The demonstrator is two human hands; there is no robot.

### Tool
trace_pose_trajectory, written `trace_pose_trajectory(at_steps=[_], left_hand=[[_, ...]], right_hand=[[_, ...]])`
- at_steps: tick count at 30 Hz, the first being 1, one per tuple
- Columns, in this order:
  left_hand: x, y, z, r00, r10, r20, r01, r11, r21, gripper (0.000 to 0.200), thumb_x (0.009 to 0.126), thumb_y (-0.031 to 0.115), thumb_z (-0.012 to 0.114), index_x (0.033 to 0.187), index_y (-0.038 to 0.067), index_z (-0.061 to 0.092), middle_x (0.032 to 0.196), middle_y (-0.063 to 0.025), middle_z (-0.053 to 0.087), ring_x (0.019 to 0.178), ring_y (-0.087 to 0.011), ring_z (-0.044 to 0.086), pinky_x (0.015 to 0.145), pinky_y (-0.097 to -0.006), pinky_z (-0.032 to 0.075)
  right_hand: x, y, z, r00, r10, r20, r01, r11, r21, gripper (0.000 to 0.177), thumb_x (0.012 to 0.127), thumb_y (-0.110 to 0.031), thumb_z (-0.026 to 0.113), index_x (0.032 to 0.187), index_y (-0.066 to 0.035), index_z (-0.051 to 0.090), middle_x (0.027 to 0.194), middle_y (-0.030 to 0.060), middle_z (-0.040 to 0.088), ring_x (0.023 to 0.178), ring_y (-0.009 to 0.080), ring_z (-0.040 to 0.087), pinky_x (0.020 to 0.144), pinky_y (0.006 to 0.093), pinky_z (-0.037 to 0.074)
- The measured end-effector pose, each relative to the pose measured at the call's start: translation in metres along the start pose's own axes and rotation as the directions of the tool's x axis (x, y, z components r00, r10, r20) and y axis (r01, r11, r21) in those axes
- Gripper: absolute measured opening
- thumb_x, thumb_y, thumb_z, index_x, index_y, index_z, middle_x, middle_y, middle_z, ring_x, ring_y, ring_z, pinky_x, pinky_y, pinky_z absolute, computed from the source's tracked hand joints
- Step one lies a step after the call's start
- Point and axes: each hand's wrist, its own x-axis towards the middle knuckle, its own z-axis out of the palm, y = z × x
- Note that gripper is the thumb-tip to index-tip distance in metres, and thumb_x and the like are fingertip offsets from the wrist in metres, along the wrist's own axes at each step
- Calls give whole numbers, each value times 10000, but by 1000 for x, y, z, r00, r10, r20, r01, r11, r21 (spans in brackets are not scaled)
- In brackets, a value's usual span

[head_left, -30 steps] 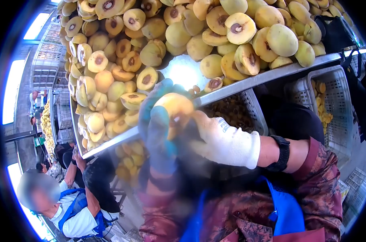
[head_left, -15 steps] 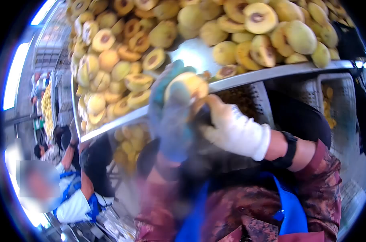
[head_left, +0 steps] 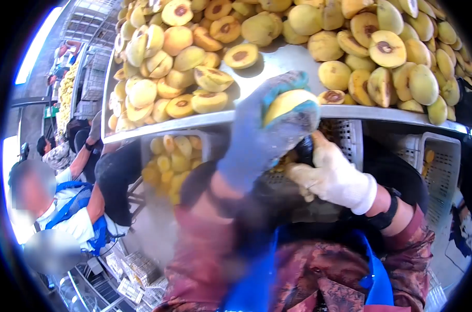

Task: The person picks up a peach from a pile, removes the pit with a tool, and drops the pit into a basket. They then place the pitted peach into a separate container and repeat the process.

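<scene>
In a grey-blue and teal glove, my left hand (head_left: 267,127) is closed around a yellow peach half (head_left: 285,106), just over the table's front rim. Below and to its right, my right hand (head_left: 332,174) wears a white knit glove and grips the black handle of a tool (head_left: 304,150). That tool's working end is hidden behind the left glove, against the underside of the fruit. Beyond my hands, many halved peaches (head_left: 241,56), several with pits still in the cut face, lie heaped on a metal table (head_left: 277,58).
A raised metal rim (head_left: 386,113) runs along the table's front. Under it stand a white crate with peach halves (head_left: 176,158), a perforated crate (head_left: 353,138) near my right hand and another grey crate (head_left: 443,174) at the right. A person in a blue apron (head_left: 82,200) sits at the left.
My view has shifted, and both hands appear farther right. The peach half, seen pale and blurred before, now sits deeper in the left glove, while the right hand is lower beneath it.
</scene>
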Motion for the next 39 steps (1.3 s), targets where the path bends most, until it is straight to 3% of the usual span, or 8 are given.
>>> trace_pose_trajectory(at_steps=[3, 6, 10, 14, 19, 23, 32, 39], left_hand=[[3, 14, -6, 985, -127, 121, 131, 991, -25, 528, 765, 251, 742, 1177, -41, 585, 1139, -126, 627, 1017, -182, 601, 919, -318, 484], [4, 15, -8, 974, -126, 189, 142, 987, -74, 492, 814, 174, 739, 1213, -47, 555, 997, -93, 672, 911, -139, 621, 792, -261, 514], [-5, 14, 6, 993, -113, -14, 110, 981, -159, 512, 849, 254, 688, 1224, -60, 537, 1101, -136, 636, 984, -179, 615, 854, -292, 502], [-8, 1, 14, 991, 32, -126, -43, 996, -79, 528, 919, 337, 571, 1241, -77, 508, 1157, -177, 608, 1033, -234, 616, 925, -349, 494], [-10, -9, 11, 970, 202, -138, -194, 978, 73, 452, 959, 256, 506, 1260, -80, 488, 1192, -185, 585, 1044, -262, 613, 913, -364, 509], [-10, -10, 12, 977, 163, -139, -155, 986, 67, 527, 931, 317, 545, 1253, -95, 481, 1170, -195, 594, 1047, -268, 612, 912, -380, 509], [0, 11, -9, 953, -231, 198, 263, 953, -150, 531, 770, 280, 715, 1172, -38, 577, 1122, -129, 634, 937, -150, 608, 707, -228, 519], [-9, 11, 3, 971, -141, 194, 194, 938, -288, 486, 799, 202, 704, 1195, -40, 563, 1121, -129, 640, 920, -160, 617, 723, -230, 509]], right_hand=[[-8, -10, -2, 987, 28, 161, -59, 980, 191, 485, 846, -61, 605, 1237, 41, 336, 651, 35, 549, 489, 124, 545, 446, 282, 460], [-5, -9, 1, 997, 53, 52, -50, 997, -54, 534, 845, -79, 603, 1277, 34, 311, 610, 29, 542, 488, 120, 550, 447, 267, 455], [-5, -4, -6, 988, -18, 156, -3, 991, 132, 420, 839, -125, 628, 1182, 3, 422, 705, 88, 596, 483, 155, 544, 447, 313, 455], [12, 27, 0, 909, -410, -73, 353, 852, -386, 392, 828, -149, 590, 1151, 20, 448, 806, 248, 630, 699, 357, 650, 626, 425, 515], [19, 26, -3, 899, -438, 3, 413, 846, -338, 428, 844, -162, 628, 1186, 16, 441, 831, 163, 606, 663, 313, 628, 625, 369, 518], [3, -5, -7, 979, 9, 202, -20, 998, 55, 487, 828, -145, 640, 1222, 10, 400, 765, 115, 578, 591, 239, 619, 502, 319, 495], [-17, -17, -9, 955, 74, 288, -112, 987, 119, 178, 844, -114, 592, 900, -50, 436, 585, 21, 477, 447, 114, 486, 411, 262, 422], [-22, -14, -11, 933, 88, 349, -171, 961, 216, 179, 855, -130, 601, 857, -64, 434, 579, 20, 475, 431, 103, 478, 403, 249, 409]])
